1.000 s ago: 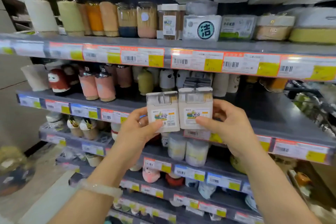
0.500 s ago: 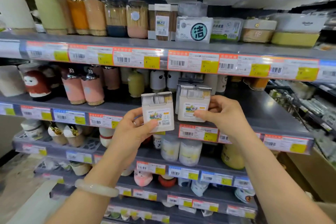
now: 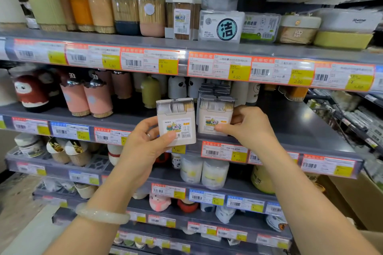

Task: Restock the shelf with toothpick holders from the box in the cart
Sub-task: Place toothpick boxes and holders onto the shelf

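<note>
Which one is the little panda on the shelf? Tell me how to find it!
Find the second shelf from the top, the grey one the hands reach toward. Look at the back row, just above the white box in the left hand. The panda holder stands right of a plain green holder; it alone is white with black ears and eye patches.

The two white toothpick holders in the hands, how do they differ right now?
The left holder is held in front of the shelf edge, off the shelf; the right holder sits at the shelf front, ahead of a row of similar ones. The left hand pinches the left holder from its lower left, thumb over the label; the right hand holds the right holder from its right side. Both are upright, labels facing out.
</note>
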`<state>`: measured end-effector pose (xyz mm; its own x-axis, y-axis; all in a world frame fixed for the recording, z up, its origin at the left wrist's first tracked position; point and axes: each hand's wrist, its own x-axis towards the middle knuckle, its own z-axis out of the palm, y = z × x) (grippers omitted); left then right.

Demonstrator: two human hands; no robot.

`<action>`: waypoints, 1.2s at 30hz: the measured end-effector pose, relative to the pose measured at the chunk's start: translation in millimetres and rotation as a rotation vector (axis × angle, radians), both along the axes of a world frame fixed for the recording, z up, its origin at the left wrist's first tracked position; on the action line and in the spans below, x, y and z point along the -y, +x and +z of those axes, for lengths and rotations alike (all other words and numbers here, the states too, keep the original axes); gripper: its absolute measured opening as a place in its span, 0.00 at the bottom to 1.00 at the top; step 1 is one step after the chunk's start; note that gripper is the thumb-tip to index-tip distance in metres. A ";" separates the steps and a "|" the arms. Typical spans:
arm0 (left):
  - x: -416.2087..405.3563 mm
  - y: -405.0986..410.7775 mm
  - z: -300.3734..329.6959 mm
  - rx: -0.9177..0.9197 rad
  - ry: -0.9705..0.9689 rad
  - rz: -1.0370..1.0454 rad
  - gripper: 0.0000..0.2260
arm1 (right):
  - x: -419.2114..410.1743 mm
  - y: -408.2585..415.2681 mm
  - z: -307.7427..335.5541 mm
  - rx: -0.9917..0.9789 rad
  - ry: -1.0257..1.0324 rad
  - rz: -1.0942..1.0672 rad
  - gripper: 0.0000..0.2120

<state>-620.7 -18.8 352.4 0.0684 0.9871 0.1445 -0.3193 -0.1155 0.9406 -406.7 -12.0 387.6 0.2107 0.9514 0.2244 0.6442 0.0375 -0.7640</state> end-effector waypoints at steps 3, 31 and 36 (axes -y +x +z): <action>0.1 -0.3 2.3 -0.009 0.017 -0.014 0.14 | -3.2 -2.9 1.8 0.049 -0.015 -0.021 0.13; -1.1 17.2 19.1 -0.284 0.191 -0.043 0.17 | 26.6 1.9 4.4 -0.108 0.177 0.118 0.04; -7.6 39.9 28.6 -0.325 0.234 -0.065 0.17 | 33.0 -3.8 -2.3 -0.232 0.244 0.250 0.14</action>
<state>-580.8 -11.1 381.0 0.2089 0.9223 0.3250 -0.0230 -0.3276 0.9445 -410.5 -45.0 385.3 0.0517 0.9043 0.4238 0.4044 0.3691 -0.8368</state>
